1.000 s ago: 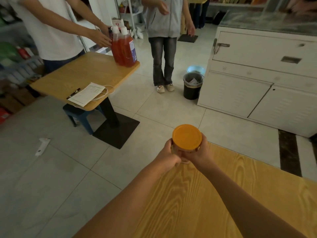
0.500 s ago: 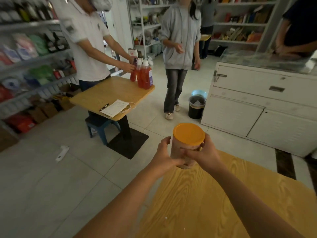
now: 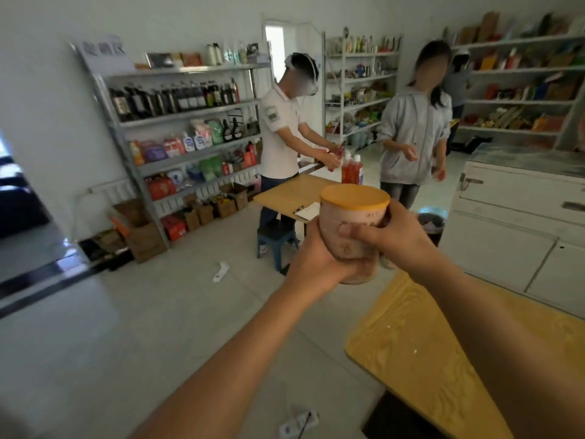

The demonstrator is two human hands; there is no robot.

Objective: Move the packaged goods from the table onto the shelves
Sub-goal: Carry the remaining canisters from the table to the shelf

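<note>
I hold a pale pink canister (image 3: 349, 221) with an orange lid between both hands, lifted off the wooden table (image 3: 421, 350) and out past its left corner. My left hand (image 3: 319, 258) cups its lower left side and bottom. My right hand (image 3: 392, 234) wraps the right side, thumb across the front. A grey metal shelf unit (image 3: 186, 109) stocked with bottles and packets stands against the far left wall.
A person in a white shirt (image 3: 281, 137) handles red bottles (image 3: 351, 169) at a second wooden table (image 3: 291, 193) ahead, a blue stool (image 3: 277, 239) beneath it. Another person (image 3: 414, 134) stands beside it. White cabinets (image 3: 519, 217) line the right; cardboard boxes (image 3: 145, 236) sit under the shelves.
Both hands raised the canister off the table and higher in view. My view tilted up, revealing the shelves and the people's upper bodies.
</note>
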